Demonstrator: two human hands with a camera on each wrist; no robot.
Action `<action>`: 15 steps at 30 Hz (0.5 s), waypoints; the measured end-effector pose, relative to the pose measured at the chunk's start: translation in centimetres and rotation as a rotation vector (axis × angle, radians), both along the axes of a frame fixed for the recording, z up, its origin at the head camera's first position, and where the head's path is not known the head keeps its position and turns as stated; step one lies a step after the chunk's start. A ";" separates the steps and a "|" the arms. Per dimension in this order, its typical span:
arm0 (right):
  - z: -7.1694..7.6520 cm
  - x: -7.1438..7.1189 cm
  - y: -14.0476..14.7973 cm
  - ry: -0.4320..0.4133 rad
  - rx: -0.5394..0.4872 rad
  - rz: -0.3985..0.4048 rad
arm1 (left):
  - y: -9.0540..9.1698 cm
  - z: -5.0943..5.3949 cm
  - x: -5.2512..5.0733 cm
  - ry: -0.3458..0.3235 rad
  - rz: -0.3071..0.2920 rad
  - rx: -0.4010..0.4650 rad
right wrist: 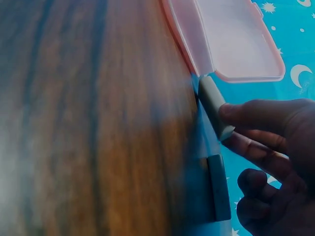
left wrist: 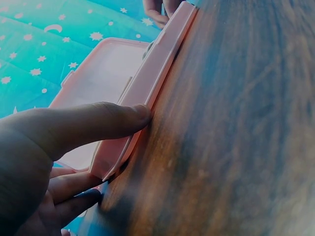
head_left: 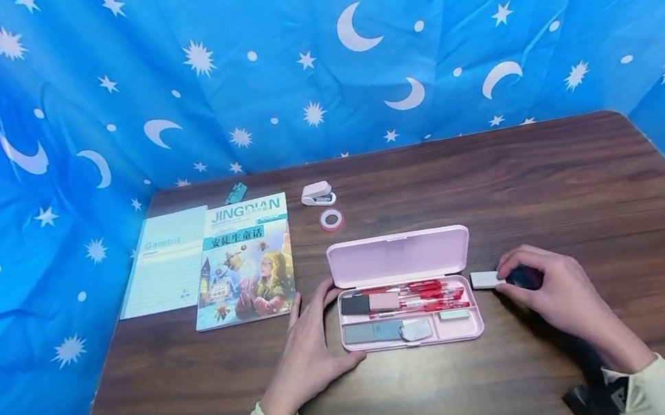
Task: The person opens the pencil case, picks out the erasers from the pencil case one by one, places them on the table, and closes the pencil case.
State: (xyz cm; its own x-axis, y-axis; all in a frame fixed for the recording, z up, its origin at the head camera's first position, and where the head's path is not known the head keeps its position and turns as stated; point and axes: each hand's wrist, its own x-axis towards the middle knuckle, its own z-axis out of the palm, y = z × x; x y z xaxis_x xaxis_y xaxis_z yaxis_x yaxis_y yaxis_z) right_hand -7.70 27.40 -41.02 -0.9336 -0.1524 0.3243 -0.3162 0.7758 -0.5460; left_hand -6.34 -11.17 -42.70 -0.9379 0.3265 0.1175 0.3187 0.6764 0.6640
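An open pink pencil case lies on the table with its lid raised at the back. My left hand grips its left end, thumb on the front wall and fingers round the back corner. Inside are several red pens, a black-and-pink eraser, a grey-blue block, a whitish eraser and a small pale green piece. Just right of the case, my right hand pinches a white eraser between thumb and fingers. A dark block lies below that hand, partly hidden in the head view.
Left of the case lie a storybook and a pale notebook. A teal item is behind them. A small white stapler and a red-rimmed tape roll sit behind the case. A blue curtain hangs beyond the table.
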 end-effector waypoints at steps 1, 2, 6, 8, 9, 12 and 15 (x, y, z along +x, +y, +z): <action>0.0 -0.2 0.0 0.016 0.021 -0.001 | 0.0 0.0 -0.2 0.000 -0.002 0.002; 0.0 -0.3 0.0 0.027 0.040 -0.002 | 0.1 0.0 -0.3 -0.002 -0.003 0.003; 0.1 -0.6 0.0 0.036 0.106 0.000 | 0.1 0.1 -0.6 -0.013 -0.003 0.002; 0.4 -0.6 -0.1 0.027 0.122 -0.004 | 0.1 0.1 -0.7 -0.012 -0.002 0.001; 0.7 -0.5 -0.2 0.012 0.122 -0.008 | 0.1 0.1 -0.6 -0.010 -0.001 0.001; 1.7 -0.1 -1.1 -0.008 0.091 -0.015 | 0.0 0.0 -0.4 -0.009 -0.001 0.000; 2.7 0.6 -3.2 -0.019 0.017 0.010 | 0.0 -0.1 -0.1 -0.011 0.001 0.002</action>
